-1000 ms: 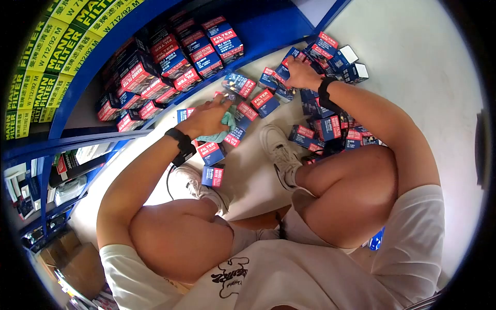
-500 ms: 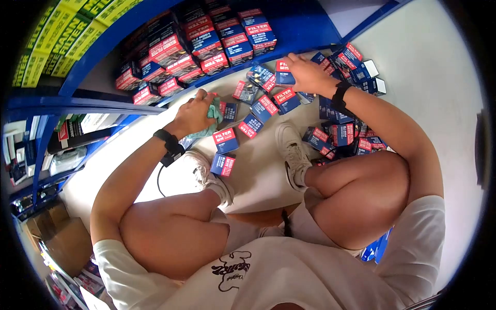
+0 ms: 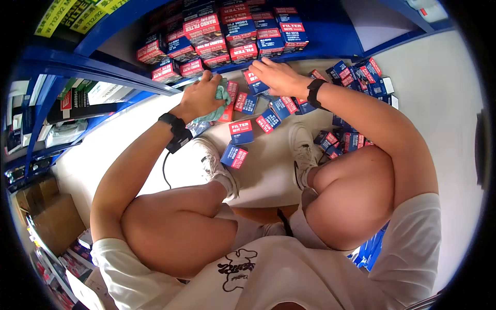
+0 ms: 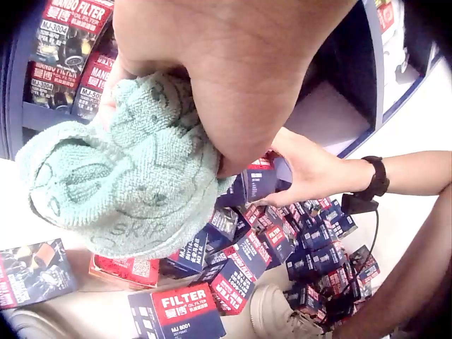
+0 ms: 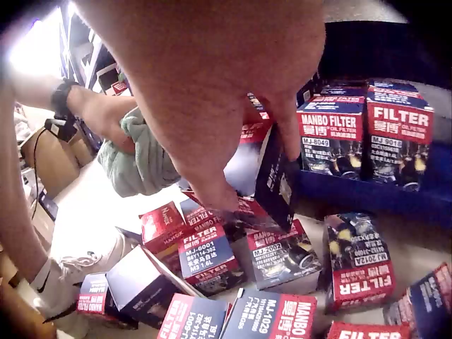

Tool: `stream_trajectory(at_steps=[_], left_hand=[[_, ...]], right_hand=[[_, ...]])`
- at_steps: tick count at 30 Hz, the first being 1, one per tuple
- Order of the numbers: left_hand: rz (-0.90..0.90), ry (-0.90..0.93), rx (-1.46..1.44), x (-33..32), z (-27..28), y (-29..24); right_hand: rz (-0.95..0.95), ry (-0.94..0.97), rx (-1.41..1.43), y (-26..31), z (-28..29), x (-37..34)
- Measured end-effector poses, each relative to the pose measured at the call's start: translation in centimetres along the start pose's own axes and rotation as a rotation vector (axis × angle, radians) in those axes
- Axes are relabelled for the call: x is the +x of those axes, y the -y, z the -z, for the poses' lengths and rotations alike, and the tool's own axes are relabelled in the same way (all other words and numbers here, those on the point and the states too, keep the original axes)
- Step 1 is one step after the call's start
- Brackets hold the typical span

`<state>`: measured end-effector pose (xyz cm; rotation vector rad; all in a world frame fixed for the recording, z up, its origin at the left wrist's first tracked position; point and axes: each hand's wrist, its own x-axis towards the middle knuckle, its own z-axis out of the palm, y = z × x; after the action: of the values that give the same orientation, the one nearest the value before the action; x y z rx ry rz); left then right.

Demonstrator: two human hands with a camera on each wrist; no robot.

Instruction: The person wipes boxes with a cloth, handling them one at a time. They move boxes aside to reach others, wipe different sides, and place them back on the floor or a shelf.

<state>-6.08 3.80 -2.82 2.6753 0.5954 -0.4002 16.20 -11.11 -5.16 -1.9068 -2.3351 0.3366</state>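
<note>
My left hand (image 3: 199,102) grips a crumpled pale green towel (image 4: 134,173) over the left end of the loose boxes, near the shelf's front edge. A blue-and-red oil filter box (image 5: 272,180) is held between the thumb and fingers of my right hand (image 3: 280,78), just in front of the lower shelf. Below this box, in the right wrist view, lie several similar boxes, among them one marked MJ-2002 (image 5: 284,256) and one marked MJ-6001 (image 5: 206,256). Part of a red box (image 4: 126,270) shows under the towel.
Stacked filter boxes (image 3: 240,39) fill part of the blue shelf (image 3: 330,36) ahead. A heap of boxes (image 3: 356,80) lies on the pale floor at the right. Both white shoes (image 3: 302,155) stand close to the loose boxes. A cable (image 3: 165,170) hangs from the left wrist.
The head view has turned rightward. My right hand has carried the box left along the shelf front, toward the towel. My left hand, still gripping the towel, has moved left off the middle boxes.
</note>
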Motion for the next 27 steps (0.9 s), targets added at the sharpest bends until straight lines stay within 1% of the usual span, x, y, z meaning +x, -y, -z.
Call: stream_trajectory(at_steps=[4,6,7,9,10,13,15,17,18,20,21,23,24,26,27], left_hand=[[0.005,-0.024,-0.014,0.0,0.1,0.2],[0.016,-0.019,-0.013,0.1,0.2,0.3],[0.02,-0.015,-0.007,0.1,0.2,0.3],[0.028,-0.003,-0.01,0.1,0.3,0.4],[0.032,0.009,-0.009,0.1,0.3,0.4],[0.029,0.002,-0.006,0.0,0.2,0.6],[0.029,0.009,-0.009,0.0,0.2,0.6],[0.03,0.013,-0.012,0.0,0.2,0.6],[0.028,0.017,-0.007,0.0,0.2,0.5],[0.026,0.021,0.002,-0.1,0.3,0.5],[0.018,0.018,0.003,0.0,0.2,0.5],[0.008,0.016,0.003,0.1,0.0,0.6],[0.002,0.01,0.0,0.1,0.0,0.5],[-0.003,0.002,-0.003,0.1,0.0,0.4],[-0.015,-0.004,-0.012,0.2,0.0,0.4]], right_hand=[[0.06,-0.044,-0.012,0.1,-1.5,1.3],[0.105,-0.099,-0.159,0.5,-2.8,2.0],[0.108,-0.097,-0.16,0.6,-3.3,2.1],[0.225,-0.18,-0.466,0.9,-4.1,2.3],[0.239,-0.176,-0.555,1.0,-4.4,2.4],[0.277,-0.163,-0.599,1.2,-5.6,2.6],[0.301,-0.186,-0.591,1.1,-5.9,2.5],[0.296,-0.14,-0.412,0.6,-5.7,2.6],[0.299,-0.141,-0.411,0.5,-5.3,2.6],[0.273,-0.027,-0.219,0.1,-4.4,2.6],[0.273,-0.029,-0.219,0.0,-4.4,2.6],[0.153,0.052,-0.135,-0.2,-4.5,2.5],[0.153,0.052,-0.135,-0.1,-4.4,2.4],[0.042,0.103,-0.06,0.0,-4.2,2.4],[0.042,0.103,-0.061,-0.3,-4.8,2.7]])
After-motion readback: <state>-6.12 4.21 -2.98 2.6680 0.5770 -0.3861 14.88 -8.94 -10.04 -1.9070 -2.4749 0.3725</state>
